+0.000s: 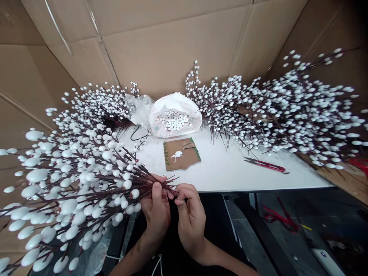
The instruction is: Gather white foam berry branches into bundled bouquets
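A thick bundle of dark branches with white berries fans out to the left in front of me. My left hand is wrapped round the gathered stems, thumb up on top. My right hand is right beside it, fingers curled and pinching at the stem ends. Both hands sit just below the near edge of the white table.
On the table lie a brown card with a blob of white glue, red-handled scissors and an open white bag of loose white beads. Heaps of berry branches fill the right and back left. Cardboard walls surround the table.
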### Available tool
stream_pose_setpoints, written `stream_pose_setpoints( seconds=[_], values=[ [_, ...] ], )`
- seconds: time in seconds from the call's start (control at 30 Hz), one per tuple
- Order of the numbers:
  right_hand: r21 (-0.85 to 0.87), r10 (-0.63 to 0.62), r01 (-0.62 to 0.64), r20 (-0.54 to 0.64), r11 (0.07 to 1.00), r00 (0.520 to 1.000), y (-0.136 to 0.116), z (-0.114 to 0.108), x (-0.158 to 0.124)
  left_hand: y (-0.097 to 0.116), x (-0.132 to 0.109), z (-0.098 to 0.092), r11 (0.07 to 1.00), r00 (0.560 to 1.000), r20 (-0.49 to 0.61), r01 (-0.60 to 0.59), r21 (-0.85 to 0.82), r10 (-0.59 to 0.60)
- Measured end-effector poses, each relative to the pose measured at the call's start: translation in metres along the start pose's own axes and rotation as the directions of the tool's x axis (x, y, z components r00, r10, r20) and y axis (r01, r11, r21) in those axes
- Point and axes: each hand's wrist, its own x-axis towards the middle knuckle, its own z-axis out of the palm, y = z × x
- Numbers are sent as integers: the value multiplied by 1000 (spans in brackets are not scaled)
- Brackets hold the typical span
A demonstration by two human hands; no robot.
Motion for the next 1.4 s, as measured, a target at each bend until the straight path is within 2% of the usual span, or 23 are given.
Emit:
stream_pose_setpoints(
  seconds=[0.17,0.43,0.53,0.63,0.73,0.83,0.93,1.17,1.4],
  values=[
    [152,140,-132,-37,979,989,-9,11,1,1,0,0,998,999,-42,-24,56,27],
    [206,276,-235,-200,950,940,-8,21,1,-9,1,-2,996,999,-32,-23,81,26],
    [238,343,-294,-205,926,917,-9,20,0,-16,0,-5,993,999,-18,-36,115,38],
    [252,385,-335,-185,908,904,-10,20,-2,-20,0,-9,965,995,5,-102,244,104],
    [184,361,-328,-191,927,913,-9,20,-4,-20,1,-12,924,984,20,-175,340,179],
    [85,280,-267,-230,960,932,-6,20,-5,-18,2,-15,910,978,17,-201,364,210],
    [56,224,-217,-233,975,946,-6,20,-4,-18,3,-16,898,972,8,-219,381,234],
    [52,250,-244,-203,968,947,-6,18,1,-25,5,-16,869,962,12,-252,425,273],
    [-85,42,-58,-186,995,982,-8,15,0,-17,1,-19,824,965,67,-250,509,252]
  ],
)
